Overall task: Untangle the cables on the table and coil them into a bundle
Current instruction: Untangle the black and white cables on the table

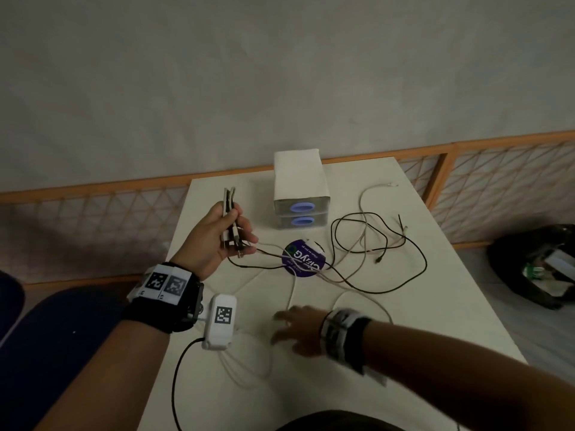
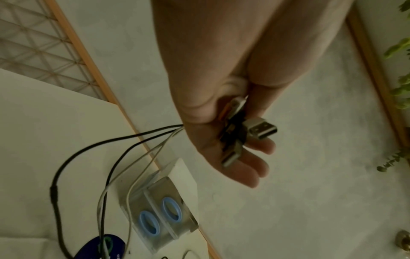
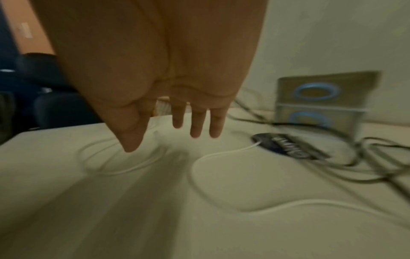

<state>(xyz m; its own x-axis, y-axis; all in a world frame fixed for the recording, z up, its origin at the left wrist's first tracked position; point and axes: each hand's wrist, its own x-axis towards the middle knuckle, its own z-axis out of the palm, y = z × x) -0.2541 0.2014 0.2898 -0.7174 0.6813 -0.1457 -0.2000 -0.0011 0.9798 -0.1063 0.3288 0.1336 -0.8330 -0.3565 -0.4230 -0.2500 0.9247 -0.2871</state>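
Observation:
My left hand (image 1: 228, 231) is raised over the table's left edge and grips a bunch of cable plug ends (image 1: 229, 219), black and white. The USB plugs (image 2: 259, 129) stick out between thumb and fingers. From the fist, black cables (image 1: 382, 244) and white cables (image 1: 362, 241) trail right into a tangle on the table. A white cable (image 3: 221, 154) loops across the near table. My right hand (image 1: 292, 325) hovers low over that loop, fingers (image 3: 197, 122) straight and spread, holding nothing.
A small white two-drawer box (image 1: 300, 194) with blue oval handles stands at the back of the white table (image 1: 435, 306). A dark blue round sticker (image 1: 303, 259) lies under the cables. A black bin (image 1: 535, 262) sits on the floor at right.

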